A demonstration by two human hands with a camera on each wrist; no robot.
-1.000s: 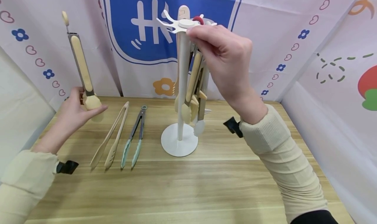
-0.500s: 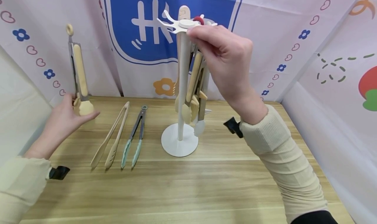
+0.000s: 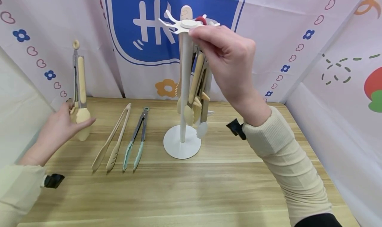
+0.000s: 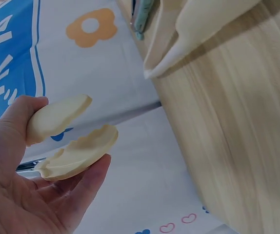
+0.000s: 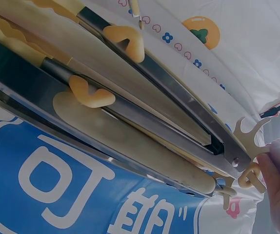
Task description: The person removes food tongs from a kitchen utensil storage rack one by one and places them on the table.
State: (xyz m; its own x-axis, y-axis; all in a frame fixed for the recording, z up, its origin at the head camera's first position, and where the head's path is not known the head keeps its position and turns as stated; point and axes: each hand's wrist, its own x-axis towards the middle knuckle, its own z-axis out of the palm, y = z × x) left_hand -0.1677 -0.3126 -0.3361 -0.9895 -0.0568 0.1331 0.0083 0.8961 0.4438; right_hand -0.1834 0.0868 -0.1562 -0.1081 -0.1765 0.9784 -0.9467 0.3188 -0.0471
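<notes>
On the left, my left hand (image 3: 56, 127) holds cream-headed kitchen tongs (image 3: 81, 78) upright, ring end up and heads low in the hand. The left wrist view shows the two scalloped tong heads (image 4: 79, 153) slightly apart between thumb and fingers. My right hand (image 3: 234, 59) pinches the hooked top of a white rotating stand (image 3: 185, 87). Several tongs (image 3: 195, 81) hang there below my right hand, partly hidden by the pole. The right wrist view shows the hanging tongs (image 5: 179, 97) close up, with cream thumb grips and a ring (image 5: 249, 176) near my fingertips.
Left of the stand's round base (image 3: 170, 149), beige tongs (image 3: 112, 157) and mint-tipped tongs (image 3: 139, 154) lie spread on the wooden table (image 3: 191, 194). A printed cloth (image 3: 143, 71) stands behind the table, with white cloth walls at both sides.
My left hand has moved left and down with the tongs, which now stand more upright and lower. My right hand stays at the stand's top.
</notes>
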